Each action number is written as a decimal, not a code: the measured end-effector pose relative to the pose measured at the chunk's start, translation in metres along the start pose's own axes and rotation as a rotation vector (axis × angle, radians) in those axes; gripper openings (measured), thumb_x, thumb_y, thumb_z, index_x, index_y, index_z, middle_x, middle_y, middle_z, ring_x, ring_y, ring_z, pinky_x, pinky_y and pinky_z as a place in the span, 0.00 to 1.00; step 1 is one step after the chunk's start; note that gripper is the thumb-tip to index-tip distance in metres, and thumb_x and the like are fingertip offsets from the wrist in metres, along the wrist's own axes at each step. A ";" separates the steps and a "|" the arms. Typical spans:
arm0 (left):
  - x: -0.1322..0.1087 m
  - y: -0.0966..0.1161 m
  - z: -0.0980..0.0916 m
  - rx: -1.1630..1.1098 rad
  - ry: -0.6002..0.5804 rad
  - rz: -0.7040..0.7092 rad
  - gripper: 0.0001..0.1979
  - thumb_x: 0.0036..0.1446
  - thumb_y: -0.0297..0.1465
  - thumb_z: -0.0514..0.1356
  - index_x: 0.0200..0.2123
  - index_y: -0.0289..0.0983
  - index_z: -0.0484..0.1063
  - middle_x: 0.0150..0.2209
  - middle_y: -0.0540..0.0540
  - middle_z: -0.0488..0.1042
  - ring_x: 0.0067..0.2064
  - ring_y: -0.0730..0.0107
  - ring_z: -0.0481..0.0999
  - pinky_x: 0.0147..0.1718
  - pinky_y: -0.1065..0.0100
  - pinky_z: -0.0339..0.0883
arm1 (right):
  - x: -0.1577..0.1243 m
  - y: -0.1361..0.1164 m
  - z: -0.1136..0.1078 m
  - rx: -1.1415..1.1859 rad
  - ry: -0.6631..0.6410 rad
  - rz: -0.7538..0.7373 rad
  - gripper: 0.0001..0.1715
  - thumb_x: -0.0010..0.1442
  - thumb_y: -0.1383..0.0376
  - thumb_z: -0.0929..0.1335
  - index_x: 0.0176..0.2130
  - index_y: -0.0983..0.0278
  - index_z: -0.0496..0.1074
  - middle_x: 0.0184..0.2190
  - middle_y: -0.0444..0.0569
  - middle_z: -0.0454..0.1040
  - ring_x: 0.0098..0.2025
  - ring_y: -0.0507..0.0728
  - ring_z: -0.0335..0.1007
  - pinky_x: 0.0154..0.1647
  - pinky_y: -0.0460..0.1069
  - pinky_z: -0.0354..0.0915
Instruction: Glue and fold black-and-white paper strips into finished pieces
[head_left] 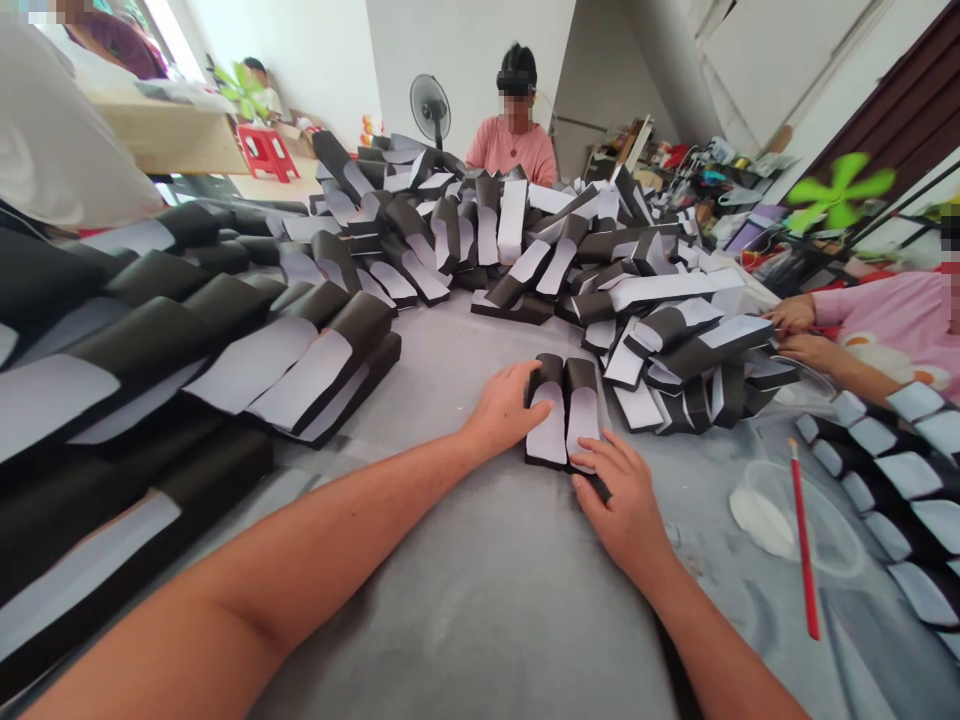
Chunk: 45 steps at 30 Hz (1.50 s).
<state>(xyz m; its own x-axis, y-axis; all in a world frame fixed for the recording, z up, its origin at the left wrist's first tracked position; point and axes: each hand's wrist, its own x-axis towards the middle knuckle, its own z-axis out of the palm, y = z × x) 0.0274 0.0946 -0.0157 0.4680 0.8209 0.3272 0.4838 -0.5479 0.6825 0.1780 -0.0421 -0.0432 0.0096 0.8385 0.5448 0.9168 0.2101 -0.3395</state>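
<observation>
Two slipper-shaped paper pieces lie side by side on the grey table, each with a black paper upper end and a white sole-like face. My left hand [511, 408] grips the left paper slipper [550, 425], its thumb on the white face and fingers round the outer side. At the near end of the right paper slipper [582, 410], my right hand [616, 488] closes, fingertips on the white face and thumb by the black edge. My hands partly cover both pieces.
Behind is a large heap of similar paper pieces [510, 275]; more are stacked at left [315, 360]. At right are a red brush [804, 545], a clear plastic lid with white paste [765, 520] and rows of black-and-white pieces [915, 475]. Co-workers sit opposite and at right.
</observation>
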 end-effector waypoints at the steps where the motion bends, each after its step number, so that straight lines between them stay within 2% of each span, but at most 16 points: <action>1: 0.000 0.000 0.000 -0.006 0.007 -0.003 0.23 0.53 0.32 0.58 0.53 0.38 0.62 0.55 0.41 0.69 0.57 0.58 0.67 0.55 0.55 0.62 | 0.000 0.000 0.000 -0.003 0.008 -0.001 0.12 0.57 0.65 0.63 0.39 0.59 0.74 0.46 0.51 0.76 0.58 0.66 0.62 0.55 0.65 0.59; 4: 0.000 0.001 -0.002 0.002 0.015 -0.026 0.24 0.52 0.33 0.59 0.53 0.37 0.63 0.52 0.41 0.70 0.55 0.58 0.68 0.53 0.55 0.64 | 0.000 -0.001 0.000 -0.015 0.039 -0.014 0.12 0.58 0.65 0.63 0.39 0.60 0.74 0.48 0.52 0.75 0.58 0.66 0.61 0.55 0.65 0.59; 10: 0.001 0.005 -0.007 0.098 -0.016 -0.110 0.27 0.47 0.31 0.60 0.53 0.35 0.63 0.40 0.43 0.72 0.44 0.59 0.72 0.44 0.58 0.68 | 0.000 0.000 0.000 -0.019 0.050 -0.015 0.12 0.58 0.65 0.63 0.39 0.60 0.74 0.49 0.52 0.74 0.59 0.66 0.61 0.56 0.65 0.59; 17: 0.005 -0.003 -0.011 0.156 -0.049 -0.150 0.26 0.48 0.24 0.55 0.53 0.40 0.63 0.29 0.51 0.74 0.34 0.66 0.74 0.33 0.66 0.66 | 0.000 0.002 0.002 -0.028 0.054 0.003 0.12 0.57 0.65 0.63 0.37 0.58 0.75 0.41 0.49 0.77 0.55 0.65 0.65 0.53 0.64 0.60; 25: 0.010 -0.015 -0.012 0.099 0.004 -0.145 0.23 0.51 0.24 0.55 0.53 0.40 0.64 0.29 0.51 0.76 0.32 0.68 0.75 0.29 0.69 0.64 | 0.000 0.001 0.003 -0.021 0.054 0.004 0.12 0.59 0.66 0.62 0.34 0.58 0.74 0.37 0.48 0.78 0.50 0.64 0.69 0.50 0.63 0.61; 34: 0.009 -0.009 -0.015 0.092 -0.024 -0.192 0.25 0.51 0.23 0.54 0.54 0.40 0.62 0.34 0.49 0.76 0.33 0.67 0.74 0.30 0.67 0.64 | 0.000 0.006 0.003 -0.006 0.153 0.145 0.12 0.58 0.67 0.61 0.35 0.61 0.74 0.38 0.52 0.78 0.43 0.61 0.73 0.46 0.59 0.66; 41: 0.009 -0.008 -0.016 0.075 -0.069 -0.266 0.27 0.52 0.24 0.54 0.57 0.40 0.61 0.37 0.48 0.76 0.37 0.66 0.74 0.34 0.67 0.64 | 0.000 0.008 0.002 -0.024 0.188 0.293 0.14 0.58 0.65 0.60 0.35 0.62 0.74 0.39 0.54 0.78 0.43 0.62 0.72 0.45 0.58 0.67; 45: 0.010 -0.006 -0.016 0.059 -0.051 -0.291 0.26 0.53 0.24 0.54 0.57 0.40 0.61 0.38 0.49 0.76 0.37 0.67 0.74 0.36 0.68 0.63 | 0.001 0.007 0.001 0.018 0.180 0.280 0.13 0.58 0.65 0.61 0.35 0.62 0.74 0.40 0.53 0.78 0.44 0.61 0.73 0.47 0.58 0.66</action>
<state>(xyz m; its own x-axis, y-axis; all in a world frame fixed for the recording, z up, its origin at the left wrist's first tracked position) 0.0169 0.1088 -0.0063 0.3391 0.9365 0.0894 0.6442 -0.3004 0.7035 0.1841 -0.0396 -0.0459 0.3317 0.7629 0.5550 0.8617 -0.0056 -0.5074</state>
